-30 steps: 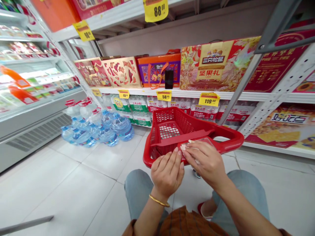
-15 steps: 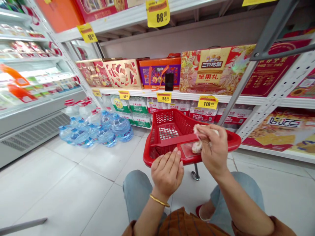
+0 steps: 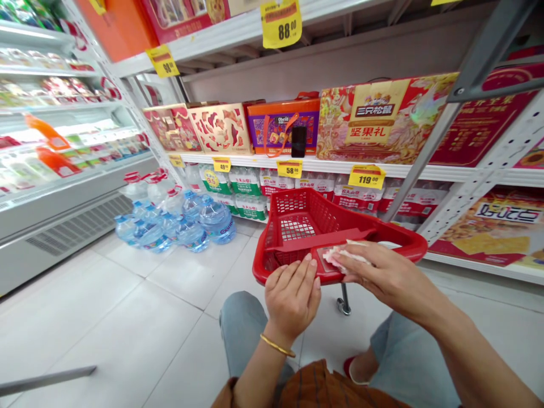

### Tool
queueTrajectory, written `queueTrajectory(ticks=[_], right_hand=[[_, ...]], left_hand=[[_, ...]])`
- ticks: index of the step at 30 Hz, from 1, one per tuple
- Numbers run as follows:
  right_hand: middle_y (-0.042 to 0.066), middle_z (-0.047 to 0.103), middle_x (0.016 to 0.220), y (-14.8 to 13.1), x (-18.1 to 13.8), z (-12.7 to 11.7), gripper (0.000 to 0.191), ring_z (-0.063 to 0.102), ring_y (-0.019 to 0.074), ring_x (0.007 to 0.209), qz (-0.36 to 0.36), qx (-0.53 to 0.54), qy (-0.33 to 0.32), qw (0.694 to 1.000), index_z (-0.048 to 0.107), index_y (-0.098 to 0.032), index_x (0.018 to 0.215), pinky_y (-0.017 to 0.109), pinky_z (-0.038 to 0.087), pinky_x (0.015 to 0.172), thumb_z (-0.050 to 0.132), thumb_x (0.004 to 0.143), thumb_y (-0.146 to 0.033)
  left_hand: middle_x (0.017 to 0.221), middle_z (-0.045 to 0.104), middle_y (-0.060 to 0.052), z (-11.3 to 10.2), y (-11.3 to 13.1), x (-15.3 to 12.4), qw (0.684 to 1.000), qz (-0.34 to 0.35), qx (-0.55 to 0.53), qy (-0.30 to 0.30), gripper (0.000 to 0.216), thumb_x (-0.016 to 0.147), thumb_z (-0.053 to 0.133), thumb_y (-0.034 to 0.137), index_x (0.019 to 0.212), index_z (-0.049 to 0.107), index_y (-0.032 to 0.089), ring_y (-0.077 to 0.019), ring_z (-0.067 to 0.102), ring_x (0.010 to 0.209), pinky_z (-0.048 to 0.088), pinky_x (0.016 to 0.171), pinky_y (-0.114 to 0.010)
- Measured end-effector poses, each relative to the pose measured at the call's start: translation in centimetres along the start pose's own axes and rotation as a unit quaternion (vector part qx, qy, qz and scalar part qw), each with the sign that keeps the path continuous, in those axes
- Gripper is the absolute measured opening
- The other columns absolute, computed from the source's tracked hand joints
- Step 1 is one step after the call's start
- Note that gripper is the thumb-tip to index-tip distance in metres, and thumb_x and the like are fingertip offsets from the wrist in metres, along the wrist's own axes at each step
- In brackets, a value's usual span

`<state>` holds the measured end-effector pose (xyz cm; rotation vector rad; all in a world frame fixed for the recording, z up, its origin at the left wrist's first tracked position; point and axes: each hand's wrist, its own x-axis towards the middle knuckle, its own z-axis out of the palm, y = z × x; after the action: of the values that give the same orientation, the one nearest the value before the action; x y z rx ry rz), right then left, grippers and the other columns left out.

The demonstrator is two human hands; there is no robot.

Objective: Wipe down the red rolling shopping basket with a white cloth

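A red plastic shopping basket [image 3: 297, 224] on a wheeled stand sits just in front of my knees. My left hand [image 3: 293, 292], with a gold bangle on the wrist, rests its fingertips on the basket's near rim, fingers loosely curled. My right hand [image 3: 378, 275] lies flat over a white crumpled wipe [image 3: 340, 255] and presses it onto the flat panel of the red handle [image 3: 408, 241]. The basket's mesh bottom shows nothing inside.
Shelves ahead carry gift boxes [image 3: 374, 116], yellow price tags [image 3: 365, 177] and packs of bottled water [image 3: 246, 184]. Large water jugs [image 3: 187, 224] stand on the white tile floor to the left, beside a chiller cabinet [image 3: 51, 187]. A grey metal bar [image 3: 442, 124] slants down at right.
My right hand had lifted the bunched wipe above the handle half a second ago; now it lies flat, pressing the wipe on the handle. My left hand stays on the rim.
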<state>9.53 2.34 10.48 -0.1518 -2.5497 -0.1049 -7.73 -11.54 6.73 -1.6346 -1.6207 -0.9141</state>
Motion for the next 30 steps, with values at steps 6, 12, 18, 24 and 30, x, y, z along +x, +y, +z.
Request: queueTrajectory(ticks=[6,12,18,24,30], right_hand=[[0.01,0.069,0.104,-2.5,1.7,0.8,0.027,0.061,0.024,0.108,0.0,0.031,0.136,0.99,0.063,-0.019,0.114,0.042,0.053,0.092,0.061,0.087,-0.02],[0.01,0.07,0.107,-4.5,2.3,3.2,0.023,0.061,0.025,0.11,0.036,0.021,0.178,0.983,0.066,-0.017,0.109,0.041,0.055,0.091,0.06,0.086,-0.018],[0.005,0.073,0.096,-3.2,1.7,3.4,0.016,0.068,0.0185,0.091,0.064,0.016,0.189,0.98,0.067,-0.02,0.1,0.035,0.054,0.087,0.063,0.084,-0.018],[0.004,0.072,0.094,-1.6,0.4,3.2,0.015,0.067,0.0205,0.094,0.102,-0.001,0.195,0.975,0.067,-0.021,0.096,0.042,0.051,0.094,0.066,0.081,-0.017],[0.005,0.07,0.091,-1.1,-0.3,2.8,0.016,0.066,0.0197,0.089,0.197,-0.013,0.25,0.948,0.069,-0.023,0.098,0.038,0.054,0.088,0.063,0.084,-0.018]], left_hand=[[0.115,0.07,-0.007,-0.4,0.7,0.3,0.999,-0.039,0.001,-0.014,0.025,0.087,0.054,0.018,0.109,0.065,0.016,-0.0235,0.063,0.109,0.034,0.104,-0.043],[0.108,0.073,-0.01,-0.1,0.4,0.1,0.999,-0.024,-0.026,-0.023,0.023,0.088,0.052,0.015,0.106,0.065,0.013,-0.0198,0.068,0.097,0.044,0.089,-0.036],[0.107,0.073,-0.009,0.0,-0.4,0.2,0.999,0.02,-0.02,-0.023,0.024,0.086,0.058,0.018,0.108,0.065,0.013,-0.0186,0.069,0.091,0.044,0.083,-0.033],[0.112,0.071,-0.008,0.4,-0.4,0.3,0.999,0.023,-0.018,-0.022,0.03,0.086,0.058,0.02,0.115,0.063,0.014,-0.0189,0.069,0.092,0.046,0.082,-0.032],[0.11,0.072,-0.007,0.7,0.0,0.5,1.0,0.012,-0.015,-0.012,0.029,0.086,0.057,0.019,0.114,0.064,0.015,-0.0184,0.07,0.09,0.046,0.08,-0.032]])
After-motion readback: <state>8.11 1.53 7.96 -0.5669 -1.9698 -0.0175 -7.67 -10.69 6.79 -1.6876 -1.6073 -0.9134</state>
